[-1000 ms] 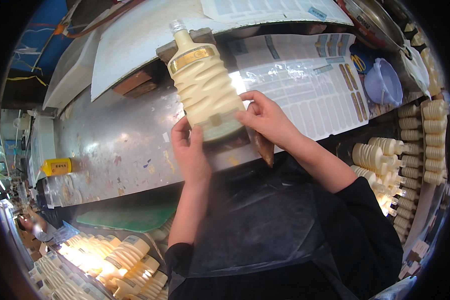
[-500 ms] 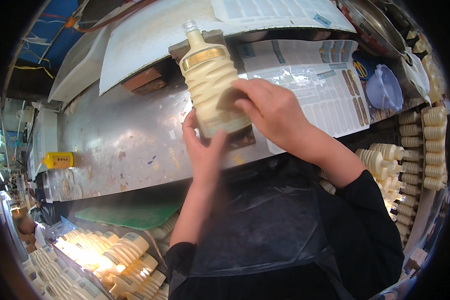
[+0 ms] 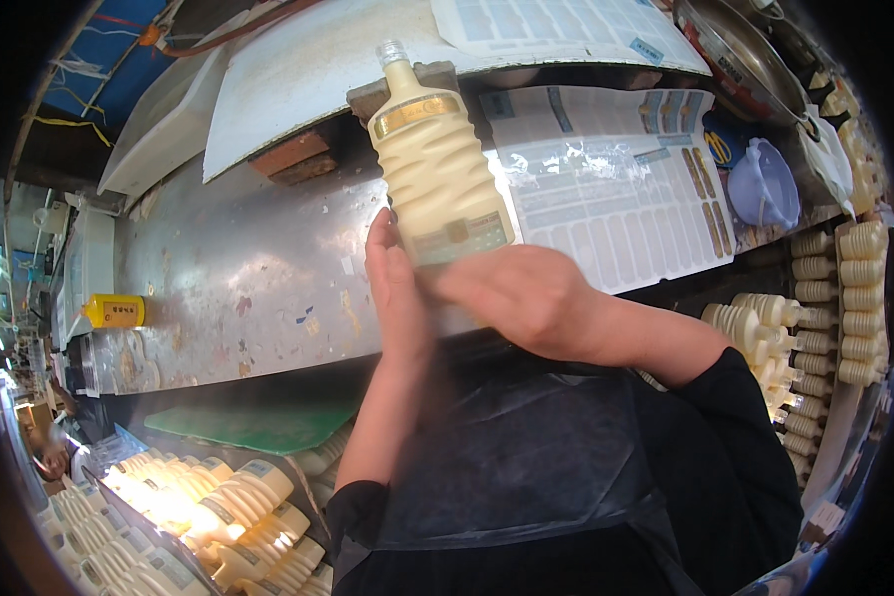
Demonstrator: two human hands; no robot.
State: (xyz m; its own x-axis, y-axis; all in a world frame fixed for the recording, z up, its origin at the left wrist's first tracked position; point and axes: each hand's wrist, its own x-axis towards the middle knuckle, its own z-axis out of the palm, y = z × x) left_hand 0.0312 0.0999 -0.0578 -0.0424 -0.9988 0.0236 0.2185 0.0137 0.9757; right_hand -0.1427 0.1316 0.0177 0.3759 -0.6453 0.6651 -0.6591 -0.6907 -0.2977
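A cream, wavy-ribbed bottle (image 3: 437,164) lies on the workbench with its clear threaded neck pointing away from me and resting at a notched brown block (image 3: 433,75). A gold label band (image 3: 419,112) crosses its shoulder, and a grey-green label (image 3: 459,232) sits near its base. My left hand (image 3: 395,288) cups the bottle's lower left side, its fingers along that edge. At the base end is my right hand (image 3: 526,296), fingers bent and smeared by motion. Whether it holds anything cannot be made out.
Label sheets (image 3: 606,214) lie right of the bottle, near a lavender bucket (image 3: 763,184) and yellow-handled scissors (image 3: 717,146). A yellow container (image 3: 115,311) stands at the bench's left. Similar bottles fill a crate (image 3: 238,507) at lower left and stacks (image 3: 862,298) at right.
My right hand has moved from the bottle's right side down to its base end, uncovering the lower label. My left hand stays at the lower left side.
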